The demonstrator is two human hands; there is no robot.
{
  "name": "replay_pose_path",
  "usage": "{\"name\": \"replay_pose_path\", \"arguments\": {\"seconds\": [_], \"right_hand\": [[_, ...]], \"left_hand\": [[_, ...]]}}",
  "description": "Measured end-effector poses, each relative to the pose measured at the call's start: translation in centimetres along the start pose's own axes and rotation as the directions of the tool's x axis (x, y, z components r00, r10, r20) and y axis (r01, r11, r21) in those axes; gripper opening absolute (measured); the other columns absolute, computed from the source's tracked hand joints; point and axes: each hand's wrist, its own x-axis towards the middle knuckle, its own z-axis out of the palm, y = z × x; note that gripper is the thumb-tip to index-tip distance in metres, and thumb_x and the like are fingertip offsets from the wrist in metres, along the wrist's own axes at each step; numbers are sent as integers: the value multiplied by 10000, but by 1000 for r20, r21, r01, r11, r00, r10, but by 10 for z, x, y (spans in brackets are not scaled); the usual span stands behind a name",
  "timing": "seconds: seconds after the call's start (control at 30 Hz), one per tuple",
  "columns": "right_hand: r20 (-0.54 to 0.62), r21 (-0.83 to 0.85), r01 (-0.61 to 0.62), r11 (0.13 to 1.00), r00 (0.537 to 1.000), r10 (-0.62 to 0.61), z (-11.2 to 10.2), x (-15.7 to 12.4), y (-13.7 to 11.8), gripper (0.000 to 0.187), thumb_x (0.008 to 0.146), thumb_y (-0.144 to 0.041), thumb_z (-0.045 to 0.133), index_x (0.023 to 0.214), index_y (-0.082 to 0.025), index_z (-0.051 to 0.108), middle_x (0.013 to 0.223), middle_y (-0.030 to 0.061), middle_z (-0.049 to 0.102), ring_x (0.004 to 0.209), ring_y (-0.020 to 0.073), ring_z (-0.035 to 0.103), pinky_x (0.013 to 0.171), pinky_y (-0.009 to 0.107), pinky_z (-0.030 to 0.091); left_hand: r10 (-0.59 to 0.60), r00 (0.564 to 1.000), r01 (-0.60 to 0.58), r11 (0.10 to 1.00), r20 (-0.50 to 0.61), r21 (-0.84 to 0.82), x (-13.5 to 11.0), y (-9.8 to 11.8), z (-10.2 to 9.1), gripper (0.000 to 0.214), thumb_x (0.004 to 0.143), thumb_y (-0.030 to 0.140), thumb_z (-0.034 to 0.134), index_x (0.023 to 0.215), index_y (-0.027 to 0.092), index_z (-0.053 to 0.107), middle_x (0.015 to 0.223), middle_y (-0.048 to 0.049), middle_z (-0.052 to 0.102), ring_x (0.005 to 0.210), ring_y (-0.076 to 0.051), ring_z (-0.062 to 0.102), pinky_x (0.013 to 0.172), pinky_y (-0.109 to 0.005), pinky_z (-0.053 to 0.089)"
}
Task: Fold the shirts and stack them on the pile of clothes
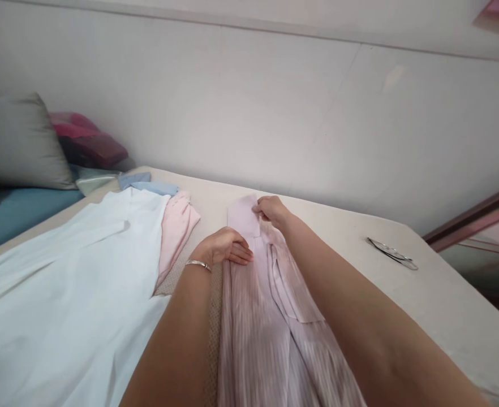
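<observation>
A mauve garment (258, 316) with fine vertical pleats or stripes lies lengthwise in front of me, with a plain pale pink band (241, 217) at its far end. My right hand (272, 210) pinches the right edge of this band between thumb and fingers. My left hand (230, 247), with a bracelet at the wrist, lies on the garment just below the band. Its fingers are stretched out over the cloth, and it grips nothing that I can see. Folds and a loose flap of the same cloth run along the garment's right side.
A large pale blue garment (75, 294) spreads over the left, beside folded pink cloth (177, 223) and small blue cloths (154, 185). Eyeglasses (391, 254) lie on the right of the beige surface (343, 249). A grey cushion (18, 141) stands far left; a white wall (249, 113) rises behind.
</observation>
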Motion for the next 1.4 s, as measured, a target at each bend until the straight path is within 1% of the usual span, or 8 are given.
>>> {"name": "replay_pose_path", "arguments": {"seconds": [0.2,0.4,0.47,0.6,0.87,1.1,1.3,1.4], "right_hand": [[210,65,268,961,938,-276,-48,-109,-12,64,787,-215,621,755,-208,566,653,-37,543,594,113,500,599,258,402],[581,-198,140,970,814,1,-72,-182,25,79,828,-202,565,765,-220,609,699,-16,594,675,151,554,599,262,382],[564,-225,108,968,825,39,-74,-185,28,114,885,-297,595,806,-221,626,712,-7,605,683,157,560,609,270,393],[268,-330,115,937,963,-24,-64,-178,30,373,956,-541,560,758,-225,537,680,-9,573,637,150,516,607,286,376],[53,-831,109,545,992,-119,-5,-176,53,219,928,-407,644,946,-196,589,995,102,673,778,207,611,623,302,302],[107,-768,123,628,992,-64,-6,-164,50,124,887,-207,580,770,-213,542,808,38,663,719,168,550,623,289,262],[41,-705,182,685,975,-217,-14,-157,21,158,804,-200,579,682,-222,481,705,5,614,639,151,486,608,301,257],[89,-535,273,799,959,-267,-2,-162,7,150,842,-216,552,709,-231,485,687,-7,604,645,153,510,610,294,304]], "left_hand": [[-11,996,-4,987,-93,-159,-2,-2,-15,456,995,619,403,975,168,472,933,-312,740,861,-352,772,803,-486,607],[18,985,-37,993,-170,-110,0,-4,-12,474,993,609,447,1146,162,414,917,-242,743,767,-315,768,747,-467,609],[27,985,-42,995,-171,-86,0,-5,-11,430,1000,561,471,1153,161,435,909,-216,743,748,-296,763,740,-442,610],[27,986,-36,998,-164,-54,2,-5,-12,397,1016,525,446,1164,157,473,898,-188,746,753,-283,758,740,-422,609],[22,986,-33,997,-167,-68,2,-6,-12,393,1001,508,494,1166,152,504,940,-200,744,790,-292,757,756,-441,613],[37,988,-46,997,-149,-59,6,-9,-15,417,986,533,515,1150,150,509,916,-195,743,786,-290,753,749,-435,611],[45,986,-53,998,-158,-42,6,-9,-15,462,970,558,537,1179,146,518,870,-175,741,749,-294,742,747,-441,597],[49,987,-56,998,-154,-38,6,-9,-14,477,974,570,521,1188,143,522,781,-124,714,679,-261,714,695,-397,582]]}}
